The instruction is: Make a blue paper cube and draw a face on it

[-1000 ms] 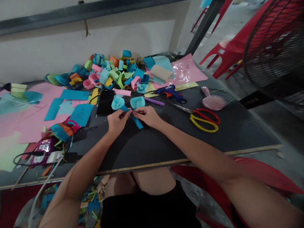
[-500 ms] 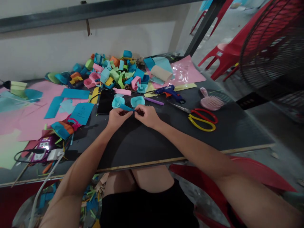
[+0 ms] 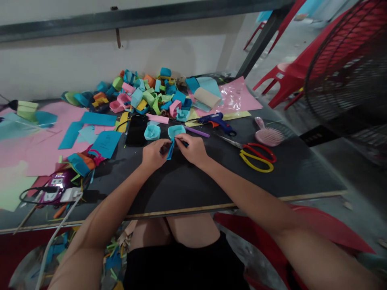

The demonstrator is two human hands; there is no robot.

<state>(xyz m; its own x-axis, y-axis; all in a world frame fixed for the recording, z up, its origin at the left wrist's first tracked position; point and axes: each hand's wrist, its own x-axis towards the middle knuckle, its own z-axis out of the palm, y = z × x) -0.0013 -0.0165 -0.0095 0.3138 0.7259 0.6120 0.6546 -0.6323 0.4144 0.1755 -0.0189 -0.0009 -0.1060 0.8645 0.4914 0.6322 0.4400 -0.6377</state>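
Observation:
Between my two hands is a narrow blue paper strip (image 3: 171,150), its lower end pointing down toward me. My left hand (image 3: 155,154) pinches it from the left, and my right hand (image 3: 192,148) pinches its upper part from the right. The fingers hide much of the strip. Just beyond the hands sit two light-blue folded paper cups, the left cup (image 3: 152,132) and the right cup (image 3: 175,131). A purple stick (image 3: 197,131) lies right of the cups.
A heap of coloured folded paper pieces (image 3: 148,94) lies against the wall. Scissors (image 3: 256,155), a blue glue gun (image 3: 218,121) and a pink hairbrush (image 3: 268,132) lie on the right. To the left are a black phone (image 3: 136,131), blue paper sheets (image 3: 105,143) and a purple power socket (image 3: 57,187).
The blue strip has turned from lying nearly sideways to pointing down toward me. My left hand has shifted slightly right and closer to me; the view has moved a little.

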